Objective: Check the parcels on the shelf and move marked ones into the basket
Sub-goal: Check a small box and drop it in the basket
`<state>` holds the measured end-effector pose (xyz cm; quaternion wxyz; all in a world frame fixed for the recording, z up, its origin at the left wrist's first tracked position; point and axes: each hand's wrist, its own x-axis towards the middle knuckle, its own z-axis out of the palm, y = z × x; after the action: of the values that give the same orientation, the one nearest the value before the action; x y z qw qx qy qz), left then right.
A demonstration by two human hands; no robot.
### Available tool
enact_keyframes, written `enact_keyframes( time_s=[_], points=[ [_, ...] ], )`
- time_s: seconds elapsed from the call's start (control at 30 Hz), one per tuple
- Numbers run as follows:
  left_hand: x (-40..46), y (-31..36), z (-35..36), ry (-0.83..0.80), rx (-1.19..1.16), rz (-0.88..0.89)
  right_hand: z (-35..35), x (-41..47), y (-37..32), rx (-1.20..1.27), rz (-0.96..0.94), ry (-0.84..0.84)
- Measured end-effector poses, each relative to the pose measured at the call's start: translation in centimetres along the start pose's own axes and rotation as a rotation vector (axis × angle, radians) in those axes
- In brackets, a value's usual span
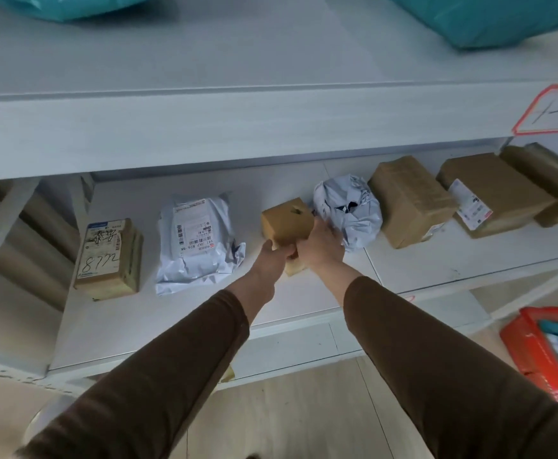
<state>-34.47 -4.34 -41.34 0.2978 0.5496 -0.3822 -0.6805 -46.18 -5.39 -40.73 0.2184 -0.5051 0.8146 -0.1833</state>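
While both hands' grip clasps small brown parcel (pixel 287 223) | left hand (pixel 272 260) | right hand (pixel 320 245) | tilted on shelf (pixel 304 306)

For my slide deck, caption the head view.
Both hands grip a small brown box on the shelf among parcels.

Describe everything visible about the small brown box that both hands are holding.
The small brown box is a plain cardboard cube with a small dark mark on its top face. It sits tilted on the lower shelf, beside a crumpled white bag. The left hand and right hand grip its near lower part.
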Motion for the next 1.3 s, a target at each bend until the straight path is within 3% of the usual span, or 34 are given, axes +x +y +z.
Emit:
enact_keyframes(
  time_s=[0.1,0.23,0.4,0.53,0.73,0.93,1.07,1.2,1.3],
  points=[
    [0.6,-0.8,-0.2,0.060,-0.022,-0.068,0.5,-0.3,0.9,-0.018,0.068,-0.045],
    [0.2,-2.1,-0.7,0.113,0.041,-0.042,1.3,-1.0,3.3,0.275,0.186,-0.133],
    [-3.9,-3.4,0.6,0.136,-0.083,0.092,-0.6,-5.2,5.3,0.709,0.112,-0.168],
    [-9.8,-4.0,3.4,0.143,-0.242,0.201,-4.3,-9.7,7.8,1.007,0.014,-0.293],
    [-16.3,-6.2,7.1,0.075,-0.479,0.191,-11.1,-16.1,11.6,1.013,-0.201,-0.220],
    [-20.9,-7.1,10.9,-0.099,-0.660,0.078,-13.3,-25.2,11.2,0.514,-0.522,0.241],
    [-22.3,-6.9,12.5,-0.193,-0.728,0.198,-13.7,-28.1,11.4,0.415,-0.635,0.441],
    [-23.5,-5.9,13.0,-0.165,-0.619,0.220,-14.4,-28.0,13.3,0.503,-0.571,0.354],
    [-23.6,-5.2,13.4,-0.044,-0.396,0.404,-15.2,-26.2,14.7,0.919,-0.331,0.082]
  ],
)
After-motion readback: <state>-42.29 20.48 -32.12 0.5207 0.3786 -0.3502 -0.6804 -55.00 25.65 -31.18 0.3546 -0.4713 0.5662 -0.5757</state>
